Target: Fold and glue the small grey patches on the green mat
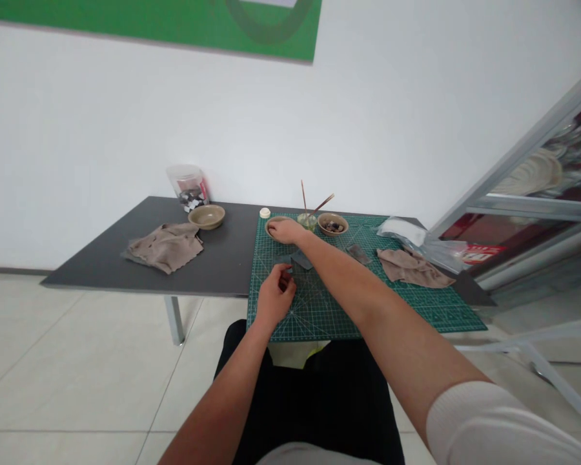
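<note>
The smooth white wall [290,123] rises behind a dark grey table [227,248], and a green gridded cutting mat [416,316] covers its right half. Your left hand [275,298] hangs over the mat, its fingers [281,282] curled toward the thumb, close by some flat, angular dark pieces [296,260]; you can't tell whether they pinch anything. Your right hand [285,230] lies over a shallow round bowl [270,226], its fingers draped past the rim, their grip unclear. Just beside stand a small glass jar [306,222] holding thin sticks [303,197] and a glazed ceramic bowl [332,224] of dark chips. Soft, crumpled taupe cloths [164,247] lie on the bare table and the mat's far side.
</note>
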A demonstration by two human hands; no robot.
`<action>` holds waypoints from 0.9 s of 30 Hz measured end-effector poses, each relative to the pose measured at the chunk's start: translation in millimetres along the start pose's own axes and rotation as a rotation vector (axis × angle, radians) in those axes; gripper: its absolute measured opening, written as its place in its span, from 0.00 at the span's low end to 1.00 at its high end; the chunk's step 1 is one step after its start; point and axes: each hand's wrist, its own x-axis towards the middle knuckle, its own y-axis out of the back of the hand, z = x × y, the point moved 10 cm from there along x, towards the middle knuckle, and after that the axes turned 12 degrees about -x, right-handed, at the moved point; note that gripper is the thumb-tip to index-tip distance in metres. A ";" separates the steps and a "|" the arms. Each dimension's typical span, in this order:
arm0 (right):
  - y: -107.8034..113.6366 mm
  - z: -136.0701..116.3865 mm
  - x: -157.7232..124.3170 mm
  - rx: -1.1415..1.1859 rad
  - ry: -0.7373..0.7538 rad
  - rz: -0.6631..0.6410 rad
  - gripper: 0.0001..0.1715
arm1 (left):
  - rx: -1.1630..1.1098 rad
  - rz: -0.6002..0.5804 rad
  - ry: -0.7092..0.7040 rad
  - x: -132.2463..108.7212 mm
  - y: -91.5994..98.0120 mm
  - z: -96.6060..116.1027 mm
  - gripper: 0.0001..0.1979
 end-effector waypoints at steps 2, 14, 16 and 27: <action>2.8 1.5 -2.0 0.006 -0.009 0.017 0.24 | -0.001 -0.002 0.009 0.8 -0.3 -1.1 0.15; 9.7 26.3 -5.2 0.034 -0.210 0.062 0.22 | -0.023 0.013 -0.027 1.5 2.2 -1.1 0.15; 13.9 30.9 -7.7 0.018 -0.277 0.083 0.23 | -0.023 0.016 -0.027 1.9 2.1 -1.4 0.15; 0.8 12.8 8.5 0.044 -0.206 -0.113 0.22 | -0.012 0.012 -0.003 2.5 1.5 -2.0 0.16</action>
